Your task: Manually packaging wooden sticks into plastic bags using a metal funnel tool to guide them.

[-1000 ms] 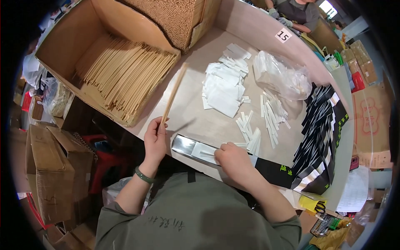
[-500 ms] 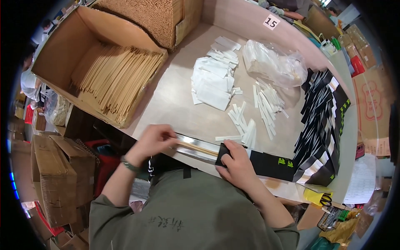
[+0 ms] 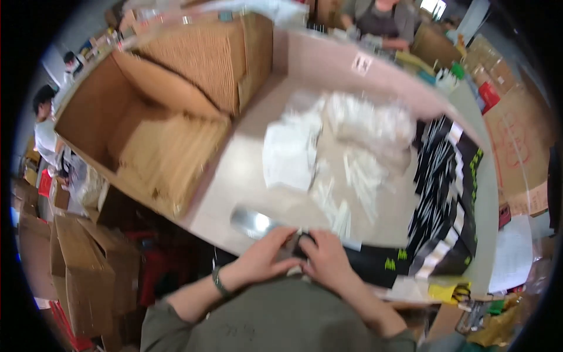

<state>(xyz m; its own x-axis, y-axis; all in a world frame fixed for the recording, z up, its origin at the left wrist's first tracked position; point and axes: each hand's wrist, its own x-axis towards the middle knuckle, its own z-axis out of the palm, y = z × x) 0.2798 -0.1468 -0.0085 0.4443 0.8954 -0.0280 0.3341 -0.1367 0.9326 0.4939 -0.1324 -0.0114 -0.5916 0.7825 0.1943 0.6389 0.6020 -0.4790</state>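
My worktable (image 3: 237, 164) has a pale top with a soft sheen of light on it. Along its far side I see a pinkish upright panel (image 3: 314, 53) bearing 1 small white card (image 3: 361, 63). Beyond the table, off to its far right, 1 window (image 3: 433, 8) glows white. Left of the table I have brown cartons (image 3: 97, 276) and a dim red shape (image 3: 161, 267), too blurred to name; right of it, 1 large carton (image 3: 516, 155).

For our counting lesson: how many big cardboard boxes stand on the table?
2: an open box at left; a second box behind it, further right. More may be hidden.
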